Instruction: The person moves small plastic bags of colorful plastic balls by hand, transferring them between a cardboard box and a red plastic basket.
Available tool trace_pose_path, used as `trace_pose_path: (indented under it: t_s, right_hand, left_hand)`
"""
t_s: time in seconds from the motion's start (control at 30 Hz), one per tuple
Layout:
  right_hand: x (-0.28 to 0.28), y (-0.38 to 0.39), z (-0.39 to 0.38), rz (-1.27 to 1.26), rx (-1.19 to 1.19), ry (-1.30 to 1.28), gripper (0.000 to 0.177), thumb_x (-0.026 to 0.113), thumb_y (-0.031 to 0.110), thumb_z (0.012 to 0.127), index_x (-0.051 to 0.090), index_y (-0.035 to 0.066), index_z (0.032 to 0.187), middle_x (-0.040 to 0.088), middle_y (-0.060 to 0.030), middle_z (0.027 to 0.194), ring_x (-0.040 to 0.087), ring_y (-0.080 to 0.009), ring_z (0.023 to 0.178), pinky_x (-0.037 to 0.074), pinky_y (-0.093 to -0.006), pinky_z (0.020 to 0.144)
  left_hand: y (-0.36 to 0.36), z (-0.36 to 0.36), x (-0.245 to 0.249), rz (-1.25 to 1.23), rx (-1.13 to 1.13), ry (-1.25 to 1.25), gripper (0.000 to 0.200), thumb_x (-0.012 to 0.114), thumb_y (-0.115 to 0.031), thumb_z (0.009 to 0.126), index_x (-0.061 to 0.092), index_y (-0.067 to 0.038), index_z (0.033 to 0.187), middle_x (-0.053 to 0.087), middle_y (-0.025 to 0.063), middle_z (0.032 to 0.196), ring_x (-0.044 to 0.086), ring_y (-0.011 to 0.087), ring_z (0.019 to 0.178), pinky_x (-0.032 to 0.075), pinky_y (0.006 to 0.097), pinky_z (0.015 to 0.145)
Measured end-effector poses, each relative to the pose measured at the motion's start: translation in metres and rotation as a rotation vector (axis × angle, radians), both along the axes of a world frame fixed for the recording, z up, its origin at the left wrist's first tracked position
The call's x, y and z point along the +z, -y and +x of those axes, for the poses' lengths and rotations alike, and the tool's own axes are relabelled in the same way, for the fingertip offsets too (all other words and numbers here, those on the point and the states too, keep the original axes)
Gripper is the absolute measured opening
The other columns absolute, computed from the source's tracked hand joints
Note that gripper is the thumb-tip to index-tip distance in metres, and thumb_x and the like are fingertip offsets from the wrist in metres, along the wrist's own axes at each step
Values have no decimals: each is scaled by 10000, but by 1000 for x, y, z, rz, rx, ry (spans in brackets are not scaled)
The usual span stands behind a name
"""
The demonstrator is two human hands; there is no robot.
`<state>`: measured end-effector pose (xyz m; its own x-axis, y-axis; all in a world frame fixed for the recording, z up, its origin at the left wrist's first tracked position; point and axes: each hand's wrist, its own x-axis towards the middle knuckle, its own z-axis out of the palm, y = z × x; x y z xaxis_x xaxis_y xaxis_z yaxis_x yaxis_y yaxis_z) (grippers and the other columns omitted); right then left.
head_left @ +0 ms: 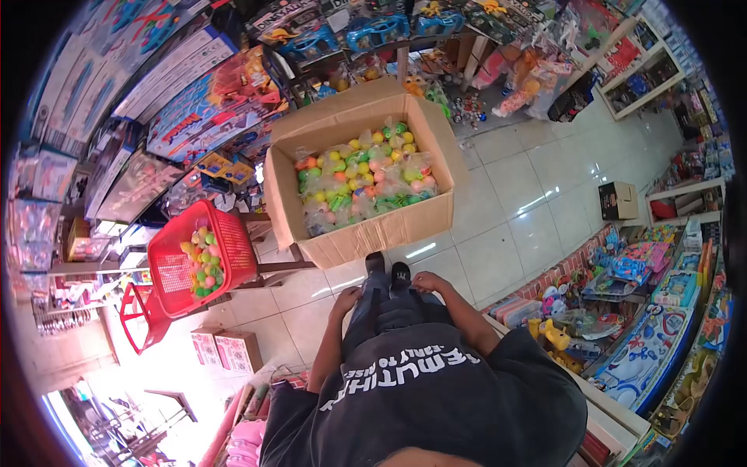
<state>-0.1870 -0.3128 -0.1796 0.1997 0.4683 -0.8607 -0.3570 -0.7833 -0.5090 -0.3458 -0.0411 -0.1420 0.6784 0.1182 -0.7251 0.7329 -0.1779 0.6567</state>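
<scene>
My left hand point(348, 300) is beside my left thigh, its fingers curled in, with nothing visible in them. Next to my right knee, my right hand point(425, 282) has its fingers bent against the dark trousers point(398, 313), and I see no object in it. Ahead of my feet stands a large open cardboard box point(373, 236) filled with clear bags of small coloured balls point(354, 175). To its left is a red plastic basket point(237, 253) holding more green, yellow and orange balls point(204, 265). Neither hand touches the box or the basket.
Boxed toys point(214, 101) are stacked at the left and along the back. Toys in packets fill a low display point(622, 303) on my right. Two small cartons point(237, 352) stand on the tiled floor point(498, 249) at the left, and a brown box point(618, 201) lies farther right.
</scene>
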Motion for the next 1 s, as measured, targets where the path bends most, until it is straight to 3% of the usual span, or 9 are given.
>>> trace_pose_path:
  t_s: [0.2, 0.37, 0.4, 0.5, 0.57, 0.6, 0.63, 0.73, 1.0]
  right_hand:
    - [8, 5, -3, -103, -47, 136, 215, 583, 256, 776, 610, 71, 882, 613, -45, 783, 585, -145, 666, 487, -294, 526]
    - [13, -13, -8, -134, -10, 158, 231, 579, 270, 775, 615, 70, 886, 614, -47, 798, 588, -149, 668, 484, -299, 547]
    - [15, -22, -10, -149, -27, 154, 232, 575, 270, 780, 616, 71, 892, 611, -47, 795, 585, -148, 665, 479, -294, 545]
    - [19, -50, -23, -125, -21, 160, 226, 570, 264, 786, 616, 73, 899, 606, -47, 790, 580, -144, 658, 469, -287, 531]
    - [10, -68, -36, -103, -3, 151, 212, 576, 256, 784, 622, 74, 883, 600, -37, 760, 573, -139, 639, 465, -285, 519]
    - [12, -81, -44, -50, 21, 219, 221, 589, 255, 762, 637, 66, 866, 623, -51, 749, 590, -154, 630, 475, -293, 542]
    - [14, -93, -52, 3, 45, 285, 229, 602, 254, 741, 651, 59, 849, 646, -66, 738, 607, -169, 622, 486, -300, 564]
    - [9, -128, -75, 20, 156, 350, 211, 596, 249, 754, 643, 64, 844, 636, -44, 734, 591, -140, 620, 470, -272, 546]
    - [35, -238, -131, 153, 240, 322, 281, 585, 272, 798, 613, 50, 968, 635, -33, 788, 580, -114, 668, 462, -259, 574]
  left_hand:
    - [-11, -71, -37, 231, 185, -40, 335, 522, -325, 814, 650, -43, 942, 654, 128, 844, 617, 219, 834, 466, 318, 756]
    - [-16, -88, -57, 201, 184, 95, 373, 531, -348, 808, 639, -29, 968, 648, 156, 882, 616, 247, 832, 468, 327, 771]
    - [-22, -93, -81, 175, 199, 104, 383, 536, -350, 808, 630, -23, 984, 643, 163, 903, 617, 239, 825, 470, 323, 765]
    - [-33, -97, -20, 197, 187, 81, 377, 550, -327, 817, 609, -12, 1016, 639, 165, 919, 617, 203, 800, 480, 315, 736]
    - [-43, -111, -3, 59, 369, 134, 350, 551, -304, 826, 603, -16, 1017, 640, 145, 859, 612, 181, 785, 484, 305, 710]
    - [-48, -121, -5, 24, 455, 167, 330, 555, -282, 832, 591, -25, 1035, 630, 117, 820, 589, 157, 724, 481, 289, 624]
    - [-55, -131, -6, 23, 473, 171, 330, 555, -282, 832, 591, -25, 1035, 630, 117, 820, 589, 157, 724, 481, 289, 624]
    - [-82, -169, -10, -66, 453, -44, 329, 546, -318, 839, 591, -48, 1022, 623, 81, 843, 534, 133, 625, 428, 278, 489]
    - [-124, -257, -4, -126, 759, -55, 343, 551, -367, 835, 578, -95, 1042, 617, 49, 853, 547, 123, 676, 431, 262, 530]
